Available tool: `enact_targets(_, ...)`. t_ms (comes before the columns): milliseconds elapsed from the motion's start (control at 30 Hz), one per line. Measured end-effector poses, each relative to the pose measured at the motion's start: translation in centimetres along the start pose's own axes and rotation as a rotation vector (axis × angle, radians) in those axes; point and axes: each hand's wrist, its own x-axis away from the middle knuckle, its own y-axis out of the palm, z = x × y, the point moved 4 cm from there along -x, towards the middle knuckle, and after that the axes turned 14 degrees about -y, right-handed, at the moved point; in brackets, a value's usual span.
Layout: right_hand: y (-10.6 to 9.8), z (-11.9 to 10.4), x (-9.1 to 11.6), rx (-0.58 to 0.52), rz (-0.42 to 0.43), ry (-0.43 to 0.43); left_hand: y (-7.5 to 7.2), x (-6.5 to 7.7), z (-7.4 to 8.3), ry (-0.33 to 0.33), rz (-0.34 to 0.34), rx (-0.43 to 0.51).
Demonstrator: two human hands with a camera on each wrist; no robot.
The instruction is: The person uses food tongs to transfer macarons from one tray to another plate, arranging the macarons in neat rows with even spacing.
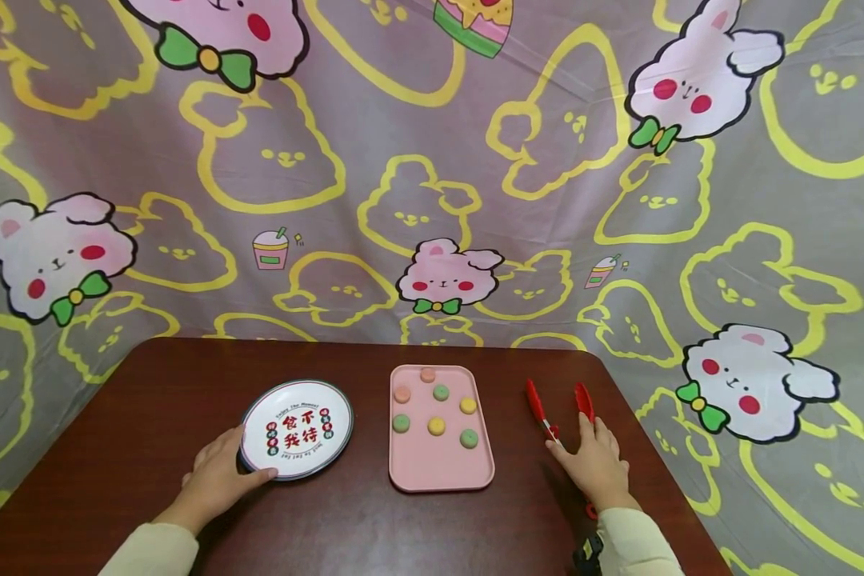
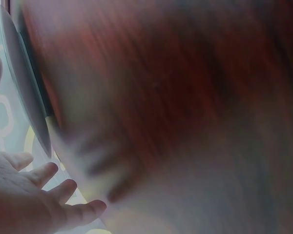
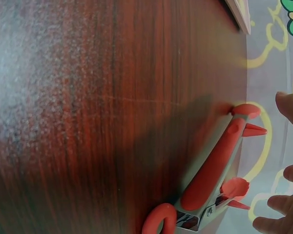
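Note:
A round white plate with a dark rim and red and green lettering lies on the left of the table. My left hand is at its left edge, thumb by the near rim. In the left wrist view those fingers are extended and spread, with the plate seen edge-on beside them. On the right, red-tipped tongs lie with their arms apart. Over them hovers my right hand, hiding part of the handles. The right wrist view shows its fingers extended, apart from the tongs.
Between the hands, a pink rectangular tray holds several small round macaron-like pieces in pink, green and yellow. All lies on a dark reddish-brown table. A patterned cloth hangs behind the far edge and at the sides.

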Motion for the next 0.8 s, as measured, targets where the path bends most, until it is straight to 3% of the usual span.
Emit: enact_targets(800, 0.98, 0.88, -0.5, -0.06, -0.025, 0.053, 0.03, -0.39, -0.28, -0.046, -0.026, -0.005)
